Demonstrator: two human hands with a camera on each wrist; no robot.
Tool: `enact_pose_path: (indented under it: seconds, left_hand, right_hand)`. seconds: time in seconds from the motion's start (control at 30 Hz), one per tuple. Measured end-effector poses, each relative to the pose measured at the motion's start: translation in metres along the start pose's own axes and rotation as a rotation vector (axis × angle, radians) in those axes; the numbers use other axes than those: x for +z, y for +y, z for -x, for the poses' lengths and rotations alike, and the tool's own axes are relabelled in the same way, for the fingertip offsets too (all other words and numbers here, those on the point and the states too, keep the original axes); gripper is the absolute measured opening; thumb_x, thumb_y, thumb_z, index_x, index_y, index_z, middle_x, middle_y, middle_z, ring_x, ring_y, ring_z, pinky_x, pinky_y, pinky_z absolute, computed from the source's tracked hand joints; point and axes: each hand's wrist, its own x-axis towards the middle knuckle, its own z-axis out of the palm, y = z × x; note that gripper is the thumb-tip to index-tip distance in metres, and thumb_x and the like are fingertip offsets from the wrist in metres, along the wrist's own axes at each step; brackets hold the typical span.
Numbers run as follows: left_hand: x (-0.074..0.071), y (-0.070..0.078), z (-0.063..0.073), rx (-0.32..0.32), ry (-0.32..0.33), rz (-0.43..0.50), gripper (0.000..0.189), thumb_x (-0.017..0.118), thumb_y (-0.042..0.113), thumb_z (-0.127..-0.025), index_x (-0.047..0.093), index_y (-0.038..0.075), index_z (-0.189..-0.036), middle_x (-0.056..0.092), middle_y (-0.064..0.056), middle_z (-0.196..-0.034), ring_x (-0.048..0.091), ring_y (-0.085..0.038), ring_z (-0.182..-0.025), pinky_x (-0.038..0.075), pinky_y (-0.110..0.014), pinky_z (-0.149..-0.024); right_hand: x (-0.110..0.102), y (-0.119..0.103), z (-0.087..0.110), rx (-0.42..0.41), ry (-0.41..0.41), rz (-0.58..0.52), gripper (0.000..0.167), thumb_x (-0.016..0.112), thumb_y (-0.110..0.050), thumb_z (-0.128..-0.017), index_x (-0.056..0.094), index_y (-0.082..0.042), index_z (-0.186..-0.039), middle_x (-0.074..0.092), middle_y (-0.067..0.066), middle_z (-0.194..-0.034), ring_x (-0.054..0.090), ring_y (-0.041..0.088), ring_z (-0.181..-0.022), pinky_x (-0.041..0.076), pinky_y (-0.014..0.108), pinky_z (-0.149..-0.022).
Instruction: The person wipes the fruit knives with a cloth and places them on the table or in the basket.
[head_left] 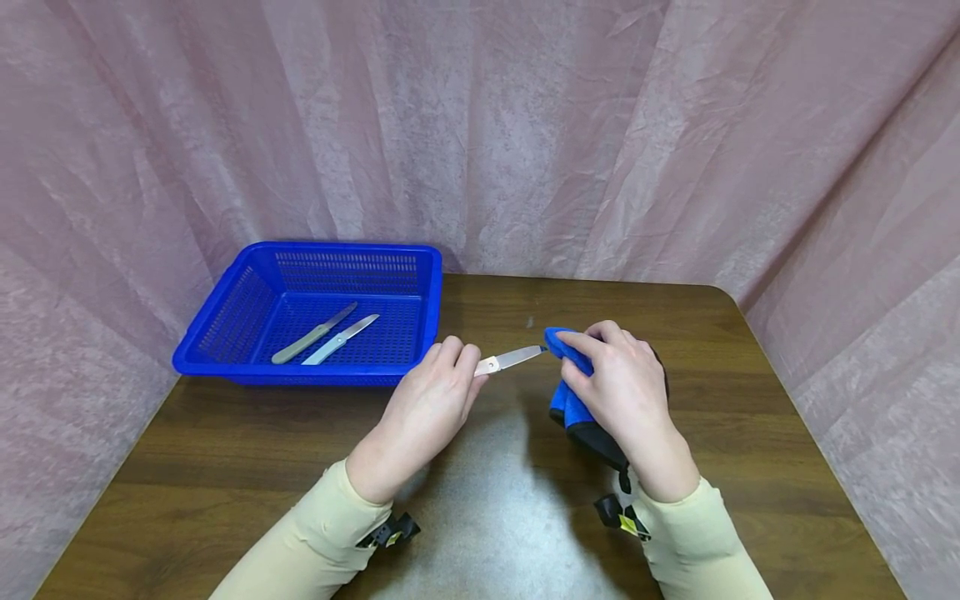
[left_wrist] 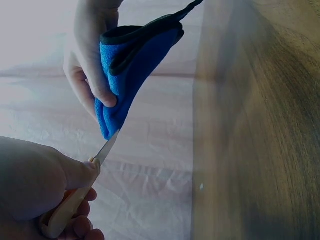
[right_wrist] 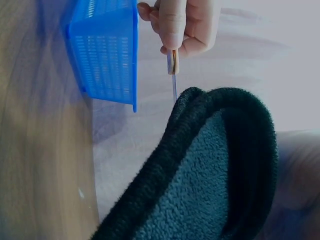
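Observation:
My left hand (head_left: 438,390) grips the pale pinkish handle of a small knife (head_left: 519,357), thumb along its side in the left wrist view. The blade points right, its tip right at the edge of a folded blue cloth (head_left: 573,404) with black trim. My right hand (head_left: 621,379) pinches that cloth between thumb and fingers, and its loose end hangs below the palm. In the right wrist view the cloth (right_wrist: 192,185) fills the foreground and hides the blade's tip. Both hands are above the wooden table.
A blue plastic basket (head_left: 307,369) stands at the back left of the wooden table (head_left: 720,350). Inside lie two more knives, one with an olive-grey handle (head_left: 300,343) and one with a light blue handle (head_left: 324,351). Pink curtains (head_left: 525,150) hang behind the table and along its sides.

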Motion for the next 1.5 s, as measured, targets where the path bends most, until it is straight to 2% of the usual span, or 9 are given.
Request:
enact_pose_path:
  seconds: [0.27,0.93,1.5]
  left_hand:
    - [0.0,0.0,0.0,-0.006,-0.002,0.007,0.022,0.076,0.018,-0.106,0.061,0.003,-0.103,0.054,-0.011,-0.09,0.059,-0.033,-0.077,0.055,-0.043,-0.062]
    - [-0.001,0.001,0.001,0.003,-0.017,0.013,0.023,0.078,0.018,-0.105,0.061,0.003,-0.105,0.054,-0.01,-0.091,0.059,-0.031,-0.078,0.055,-0.04,-0.06]
    - [-0.001,0.002,0.001,-0.005,-0.033,0.021,0.021,0.076,0.019,-0.106,0.063,0.003,-0.107,0.056,-0.011,-0.093,0.061,-0.032,-0.08,0.057,-0.042,-0.061]
  right_hand:
    - [-0.002,-0.006,0.001,-0.019,-0.002,-0.01,0.036,0.074,-0.017,-0.097,0.083,-0.021,-0.131,0.072,0.012,-0.116,0.07,0.037,-0.101,0.053,0.058,-0.093]
    - [0.007,-0.033,0.008,-0.196,0.016,-0.014,0.035,0.084,-0.019,-0.093,0.085,-0.024,-0.128,0.073,0.009,-0.115,0.072,0.031,-0.098,0.054,0.051,-0.097]
    - [0.011,-0.038,0.01,-0.246,0.015,-0.012,0.033,0.083,-0.017,-0.091,0.086,-0.022,-0.124,0.073,0.01,-0.114,0.072,0.032,-0.098,0.054,0.051,-0.097]
